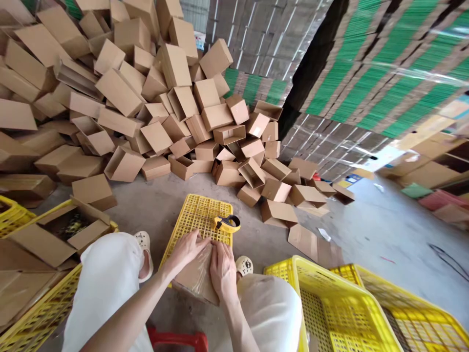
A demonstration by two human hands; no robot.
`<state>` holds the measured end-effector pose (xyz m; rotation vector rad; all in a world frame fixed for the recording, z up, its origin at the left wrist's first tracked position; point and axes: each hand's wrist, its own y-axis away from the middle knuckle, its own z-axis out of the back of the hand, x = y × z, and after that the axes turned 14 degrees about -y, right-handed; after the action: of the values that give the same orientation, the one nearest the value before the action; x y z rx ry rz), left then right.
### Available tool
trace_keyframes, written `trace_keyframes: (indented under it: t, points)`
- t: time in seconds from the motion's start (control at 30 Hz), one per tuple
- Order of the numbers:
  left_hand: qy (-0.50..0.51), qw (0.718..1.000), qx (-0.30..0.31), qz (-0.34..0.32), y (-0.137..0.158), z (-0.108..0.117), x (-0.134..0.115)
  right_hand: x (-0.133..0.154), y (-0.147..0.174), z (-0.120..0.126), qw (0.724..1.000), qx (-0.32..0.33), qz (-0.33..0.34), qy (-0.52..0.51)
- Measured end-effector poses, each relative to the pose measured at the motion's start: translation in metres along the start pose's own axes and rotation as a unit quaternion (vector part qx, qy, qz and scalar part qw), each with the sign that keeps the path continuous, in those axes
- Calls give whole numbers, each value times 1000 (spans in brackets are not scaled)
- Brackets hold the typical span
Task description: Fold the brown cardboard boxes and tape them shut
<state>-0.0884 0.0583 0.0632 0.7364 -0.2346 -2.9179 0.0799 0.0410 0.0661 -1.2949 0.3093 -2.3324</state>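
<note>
Left hand (188, 248): palm turned down, fingers bent and thumb drawn in close to them, laid at the far edge of a cardboard box. Forearm bare, slanted up and inward from the lower left.

Right hand (223, 269): laid along the right side of the same box, fingers curled toward its far edge, tips near those of the left hand. Wrist bent slightly; forearm brought in steeply from the lower right. Both hands are held narrow and in contact with the box; whether anything is pinched between the fingertips cannot be told.

Cardboard box (194, 278): one, placed between the knees, carried on a perforated yellow crate (185, 210); shiny transparent tape seen on its upper face.

Tape dispenser (227, 224): one, yellow and black, set on the crate just beyond the hands.

Yellow baskets (330, 293): two, stood at the right.

Open carton (44, 242): flaps spread, set at the left.

Box pile (176, 98): many cartons, heaped on the floor ahead.
</note>
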Motion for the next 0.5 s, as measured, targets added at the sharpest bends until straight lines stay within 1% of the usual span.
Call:
trace_keyframes:
  t: [0.13, 0.3, 0.4, 0.5]
  points:
    - [-9, 999, -5, -53, 0, 5, 5, 1, 1, -1, 1000, 0, -15, -2]
    - [-56, 993, -4, -102, -2, 23, 1, 2, 2, 0, 999, -1, -34, -6]
    - [-55, 992, 2, -115, 1, 29, 2, 1, 2, -1, 999, 0, -39, -7]
    - [-44, 992, 4, -118, 7, 30, 8, 0, 4, -1, 999, 0, -37, -5]
